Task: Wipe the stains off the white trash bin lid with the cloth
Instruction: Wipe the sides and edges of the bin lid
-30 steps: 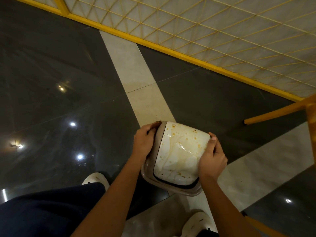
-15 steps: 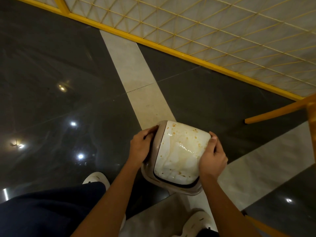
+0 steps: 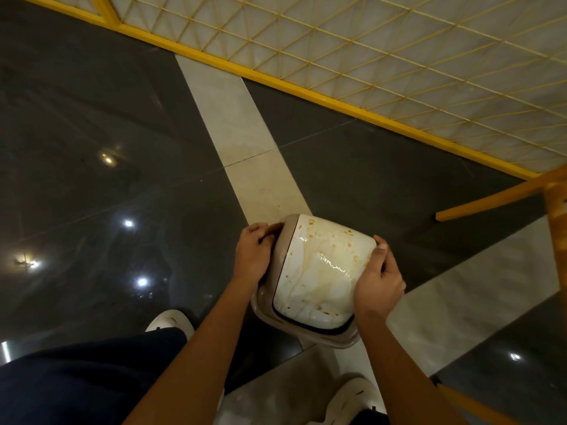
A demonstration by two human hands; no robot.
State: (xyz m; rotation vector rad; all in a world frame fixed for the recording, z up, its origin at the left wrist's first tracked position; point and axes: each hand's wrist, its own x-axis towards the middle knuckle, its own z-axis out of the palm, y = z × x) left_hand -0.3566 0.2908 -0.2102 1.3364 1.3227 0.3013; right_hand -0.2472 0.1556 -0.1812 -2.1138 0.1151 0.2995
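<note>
Left hand [image 3: 253,256], centre of frame: fingers [image 3: 260,233] are curling tight round the upper left corner of the beige frame [image 3: 277,250], gripping it; the knuckles are facing the camera.

Right hand [image 3: 379,279], right of centre: the thumb [image 3: 380,250] is lying along the right edge of the white trash bin lid [image 3: 319,271]. The other fingers are wrapping round that side out of sight, so this hand is gripping too.

The lid is sitting between the two hands, just below the middle of the frame, tilted with its far edge toward the top of the frame. The white flap is sitting inside the beige frame, a dark gap showing along the near edge. Brown stains [image 3: 311,222] are speckling the far edge and pale streaks are running down the middle; the surface is glinting wet. Whether a bin is standing under it, I cannot tell.

Both bare forearms are reaching in from the bottom edge.

Outward: a dark trouser leg [image 3: 76,384] is filling the lower left, and white shoes [image 3: 170,322] are showing below the lid. The glossy dark floor [image 3: 92,148] is reflecting lights, with a pale stripe [image 3: 233,118] crossing it. A yellow lattice panel [image 3: 399,41] is spanning the top, and a yellow bar [image 3: 491,200] is jutting in at right.
</note>
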